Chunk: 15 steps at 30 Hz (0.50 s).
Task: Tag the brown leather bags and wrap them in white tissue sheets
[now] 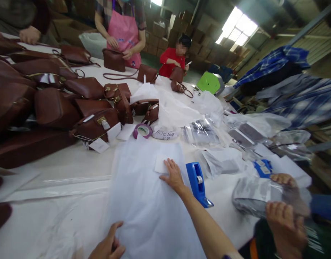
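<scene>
A large sheet of white tissue paper lies in front of me on the table. My right hand is open, palm down on the sheet, its fingertips touching a small white card near the far end. By the sheet's near left edge is my left hand, partly cut off by the frame. Its index finger is stretched out, the other fingers loosely bent, and nothing shows in it. A blue tape dispenser stands just right of my right hand. Beyond the sheet sits a purple tape roll.
Brown leather bags with white tags are heaped on the left. At right, a co-worker's hands handle a plastic-wrapped packet. Wrapped bags and another blue dispenser lie nearby. People work across the table.
</scene>
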Available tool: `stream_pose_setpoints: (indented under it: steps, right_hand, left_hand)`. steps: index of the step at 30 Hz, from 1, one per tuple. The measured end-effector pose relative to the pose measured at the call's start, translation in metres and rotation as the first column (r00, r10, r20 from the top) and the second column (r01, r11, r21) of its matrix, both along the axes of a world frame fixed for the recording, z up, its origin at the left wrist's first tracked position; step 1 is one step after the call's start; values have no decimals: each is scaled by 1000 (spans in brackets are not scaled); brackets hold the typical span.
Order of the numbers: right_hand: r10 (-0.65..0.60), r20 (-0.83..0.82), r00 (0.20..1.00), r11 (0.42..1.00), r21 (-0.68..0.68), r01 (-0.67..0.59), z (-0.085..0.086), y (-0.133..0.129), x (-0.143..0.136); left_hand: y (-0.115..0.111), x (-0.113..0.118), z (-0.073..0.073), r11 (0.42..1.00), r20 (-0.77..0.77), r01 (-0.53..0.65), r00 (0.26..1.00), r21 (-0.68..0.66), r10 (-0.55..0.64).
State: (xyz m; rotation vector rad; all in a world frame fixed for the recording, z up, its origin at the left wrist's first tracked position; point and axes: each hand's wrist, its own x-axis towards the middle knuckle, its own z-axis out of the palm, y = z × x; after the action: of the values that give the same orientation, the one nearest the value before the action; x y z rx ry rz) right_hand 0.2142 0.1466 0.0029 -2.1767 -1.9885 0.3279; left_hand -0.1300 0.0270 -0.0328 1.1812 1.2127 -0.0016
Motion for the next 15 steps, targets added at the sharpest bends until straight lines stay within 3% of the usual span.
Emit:
stream_pose_setpoints:
  steps: [4, 8, 12, 15]
  right_hand:
    - [56, 11, 998, 993, 105, -57, -11, -10, 6]
    - [78, 32, 996, 979, 187, -83, -17, -14, 7]
    - [114, 32, 993, 968, 220, -119, -16, -13, 9]
    - [130, 81, 988, 967, 210, -144, -8, -6, 10]
  left_hand:
    - [30, 33, 24, 999, 73, 19, 997, 45, -22]
    - [83, 69, 50, 990, 146, -51, 989, 134, 31]
    - [132, 95, 51, 952, 211, -200, 966, 231, 152]
    - [159, 106, 43, 856, 267, -243, 955, 457, 129]
